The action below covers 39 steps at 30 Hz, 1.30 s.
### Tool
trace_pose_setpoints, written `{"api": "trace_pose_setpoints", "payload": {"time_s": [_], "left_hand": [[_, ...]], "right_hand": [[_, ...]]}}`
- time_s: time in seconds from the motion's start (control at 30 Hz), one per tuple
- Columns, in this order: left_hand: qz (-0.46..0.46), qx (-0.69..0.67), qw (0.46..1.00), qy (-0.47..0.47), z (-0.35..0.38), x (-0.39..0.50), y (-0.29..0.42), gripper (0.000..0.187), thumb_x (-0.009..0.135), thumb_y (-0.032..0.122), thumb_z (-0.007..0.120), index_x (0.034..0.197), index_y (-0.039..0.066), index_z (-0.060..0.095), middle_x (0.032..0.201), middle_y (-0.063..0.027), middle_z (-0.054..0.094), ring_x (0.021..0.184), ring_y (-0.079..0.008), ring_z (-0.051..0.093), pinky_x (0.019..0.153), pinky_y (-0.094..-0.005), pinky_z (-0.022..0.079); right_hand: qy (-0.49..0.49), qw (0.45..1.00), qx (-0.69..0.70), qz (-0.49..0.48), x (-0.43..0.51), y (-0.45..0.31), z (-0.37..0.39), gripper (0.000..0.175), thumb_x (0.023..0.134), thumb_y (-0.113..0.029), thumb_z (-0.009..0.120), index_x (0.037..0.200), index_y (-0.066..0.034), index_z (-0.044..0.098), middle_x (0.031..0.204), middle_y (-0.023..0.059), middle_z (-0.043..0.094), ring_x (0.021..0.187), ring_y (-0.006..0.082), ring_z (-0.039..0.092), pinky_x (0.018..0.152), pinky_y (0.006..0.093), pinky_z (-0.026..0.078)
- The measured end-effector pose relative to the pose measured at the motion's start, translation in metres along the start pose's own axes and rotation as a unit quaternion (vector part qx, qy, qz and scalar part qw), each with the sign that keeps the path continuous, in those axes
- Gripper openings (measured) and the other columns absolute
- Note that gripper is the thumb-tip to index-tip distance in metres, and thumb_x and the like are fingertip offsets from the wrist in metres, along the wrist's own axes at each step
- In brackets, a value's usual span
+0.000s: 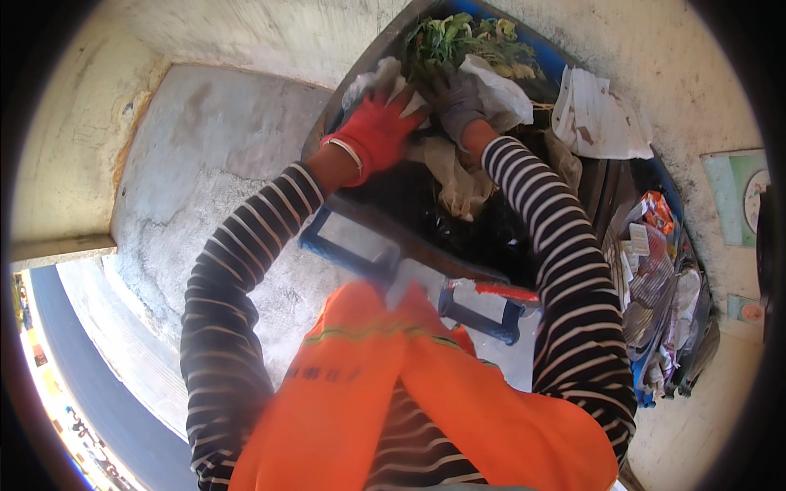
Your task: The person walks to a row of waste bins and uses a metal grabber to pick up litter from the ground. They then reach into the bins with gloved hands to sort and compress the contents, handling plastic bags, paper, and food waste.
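Observation:
A large wheeled bin (430, 245) stands before me, filled with mixed rubbish. My left hand (381, 132), in a red glove, is spread over a crumpled clear plastic bag (374, 80) near the bin's left rim; whether its fingers grip the bag cannot be told. My right hand (455, 101), in a grey glove, reaches beside a white plastic bag (500, 92), its fingertips at the edge of leafy green waste (457, 43); the fingers are partly lost against dark rubbish. Below the hands a beige plastic bag (457, 178) lies on black bags (491, 239).
A stained white sheet (599, 116) hangs over the bin's right side. Plastic packaging and wrappers (660, 276) are piled at the right. Dirty walls (675, 80) enclose the corner around a rough concrete floor (215, 135). The bin's blue handle (353, 251) sticks out towards me.

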<state>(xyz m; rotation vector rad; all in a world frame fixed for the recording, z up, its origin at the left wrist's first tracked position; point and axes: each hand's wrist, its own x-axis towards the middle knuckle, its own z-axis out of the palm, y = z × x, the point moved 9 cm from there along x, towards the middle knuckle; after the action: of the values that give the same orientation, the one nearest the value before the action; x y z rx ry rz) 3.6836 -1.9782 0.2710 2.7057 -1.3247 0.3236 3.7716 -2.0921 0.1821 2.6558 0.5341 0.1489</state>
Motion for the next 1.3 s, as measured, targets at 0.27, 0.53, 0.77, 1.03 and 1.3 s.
{"api": "trace_pose_setpoints", "payload": {"time_s": [0.27, 0.53, 0.77, 1.03, 1.3], "left_hand": [[-0.039, -0.11, 0.911, -0.395, 0.073, -0.073, -0.002, 0.062, 0.092, 0.064, 0.044, 0.134, 0.022, 0.059, 0.138, -0.0249, 0.052, 0.128, -0.0413, 0.049, 0.11, -0.048, 0.035], [-0.035, -0.094, 0.878, -0.468, 0.088, -0.083, -0.001, 0.058, 0.093, 0.062, 0.041, 0.12, 0.019, 0.069, 0.12, -0.0192, 0.066, 0.114, -0.0366, 0.06, 0.101, -0.0455, 0.044], [-0.064, -0.103, 0.899, -0.421, 0.08, -0.081, -0.004, 0.042, 0.093, 0.044, 0.052, 0.106, 0.012, 0.075, 0.111, -0.0166, 0.07, 0.107, -0.0345, 0.065, 0.093, -0.0444, 0.051], [-0.067, -0.133, 0.899, -0.412, 0.075, -0.076, -0.007, 0.06, 0.092, 0.059, 0.044, 0.103, 0.008, 0.075, 0.108, -0.0183, 0.07, 0.105, -0.0369, 0.064, 0.096, -0.0444, 0.047], [-0.022, -0.172, 0.918, -0.357, 0.066, -0.078, -0.004, 0.046, 0.092, 0.051, 0.05, 0.115, 0.017, 0.071, 0.111, -0.0161, 0.068, 0.107, -0.0359, 0.062, 0.094, -0.0434, 0.048]], "right_hand": [[-0.033, 0.995, 0.038, 0.081, 0.04, 0.078, 0.013, 0.051, 0.087, -0.017, 0.063, 0.136, -0.03, 0.054, 0.124, 0.013, 0.056, 0.109, 0.0405, 0.06, 0.076, 0.0468, 0.056], [0.019, 0.969, 0.171, 0.175, 0.07, 0.169, 0.052, 0.048, 0.09, -0.031, 0.065, 0.135, -0.0219, 0.056, 0.123, 0.0206, 0.064, 0.107, 0.0402, 0.063, 0.087, 0.0533, 0.052], [0.025, 0.97, 0.165, 0.175, 0.071, 0.214, 0.065, 0.048, 0.087, -0.031, 0.065, 0.133, -0.0179, 0.057, 0.124, 0.0162, 0.065, 0.112, 0.0372, 0.061, 0.093, 0.0473, 0.051], [-0.025, 0.961, 0.153, 0.229, 0.035, 0.258, 0.071, 0.051, 0.092, -0.034, 0.058, 0.138, -0.0153, 0.052, 0.133, 0.0193, 0.059, 0.118, 0.0385, 0.058, 0.099, 0.0467, 0.049], [0.073, 0.941, 0.203, 0.26, 0.006, 0.255, 0.057, 0.047, 0.087, -0.028, 0.061, 0.131, -0.0158, 0.057, 0.119, 0.0192, 0.065, 0.107, 0.0402, 0.062, 0.091, 0.0467, 0.05]]}}
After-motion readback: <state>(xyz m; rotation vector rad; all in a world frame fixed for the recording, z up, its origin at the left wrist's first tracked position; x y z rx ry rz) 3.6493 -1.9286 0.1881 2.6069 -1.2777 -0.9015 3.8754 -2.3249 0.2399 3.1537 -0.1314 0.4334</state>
